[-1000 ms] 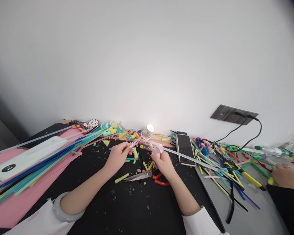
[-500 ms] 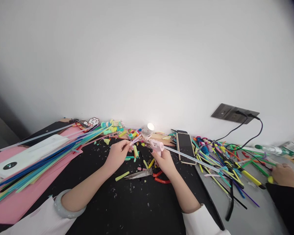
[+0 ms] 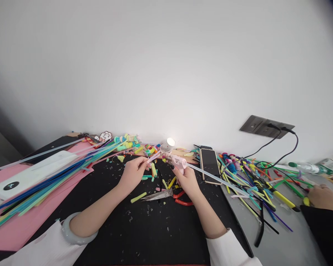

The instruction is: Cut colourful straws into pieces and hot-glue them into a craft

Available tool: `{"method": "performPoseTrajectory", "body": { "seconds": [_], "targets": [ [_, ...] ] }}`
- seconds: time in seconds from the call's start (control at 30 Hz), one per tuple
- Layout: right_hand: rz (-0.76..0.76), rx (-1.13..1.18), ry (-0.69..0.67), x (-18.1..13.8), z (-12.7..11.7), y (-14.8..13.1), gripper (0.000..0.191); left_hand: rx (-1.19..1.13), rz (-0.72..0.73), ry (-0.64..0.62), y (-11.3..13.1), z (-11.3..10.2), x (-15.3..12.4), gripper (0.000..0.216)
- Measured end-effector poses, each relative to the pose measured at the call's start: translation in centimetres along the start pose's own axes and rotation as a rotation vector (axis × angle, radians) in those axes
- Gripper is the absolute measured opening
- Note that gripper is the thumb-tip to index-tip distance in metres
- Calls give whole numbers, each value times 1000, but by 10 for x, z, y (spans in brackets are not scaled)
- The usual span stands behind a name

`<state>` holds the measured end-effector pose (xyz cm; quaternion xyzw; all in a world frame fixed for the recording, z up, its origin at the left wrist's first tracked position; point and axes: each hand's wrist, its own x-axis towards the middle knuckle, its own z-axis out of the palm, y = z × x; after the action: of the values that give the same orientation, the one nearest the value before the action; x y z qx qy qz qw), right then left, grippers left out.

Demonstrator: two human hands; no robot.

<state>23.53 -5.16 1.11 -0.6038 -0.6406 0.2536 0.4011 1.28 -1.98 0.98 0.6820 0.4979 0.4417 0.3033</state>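
My right hand (image 3: 186, 179) is wrapped round a pink hot glue gun (image 3: 179, 162), and a long translucent glue stick (image 3: 219, 180) sticks out of its rear towards the right. The gun's nozzle end points left, close to my left hand (image 3: 135, 169). Between the left fingertips I pinch a pale pink-lilac pipe cleaner (image 3: 154, 157); whether it touches the nozzle I cannot tell. Below the hands lie scissors (image 3: 158, 195) with red handles, and short yellow-green pipe cleaner pieces (image 3: 154, 170). Just behind the gun stands a lit white cup-shaped lamp (image 3: 168, 145).
A phone (image 3: 210, 165) lies right of my hand. Long pipe cleaners (image 3: 61, 175) and a white box (image 3: 33, 173) rest on pink paper (image 3: 22, 231) at left. More pipe cleaners, yellow-handled pliers (image 3: 280, 197) and another person's hand (image 3: 323, 198) are at right. Cables hang from a wall socket (image 3: 266, 126).
Both hands stay nearly in place, with the glue gun and pipe cleaner still held. The view has shifted very slightly.
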Motion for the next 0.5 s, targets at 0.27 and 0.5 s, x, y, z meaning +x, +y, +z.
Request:
{"method": "performPoseTrajectory", "body": {
  "seconds": [0.27, 0.5],
  "targets": [
    [-13, 72, -35, -2, 3, 2, 35, 20, 28, 0, -4, 0, -1, 26],
    [-13, 103, -56, -3, 5, 2, 36, 24, 32, -7, -5, 0, -1, 27]
  ]
}}
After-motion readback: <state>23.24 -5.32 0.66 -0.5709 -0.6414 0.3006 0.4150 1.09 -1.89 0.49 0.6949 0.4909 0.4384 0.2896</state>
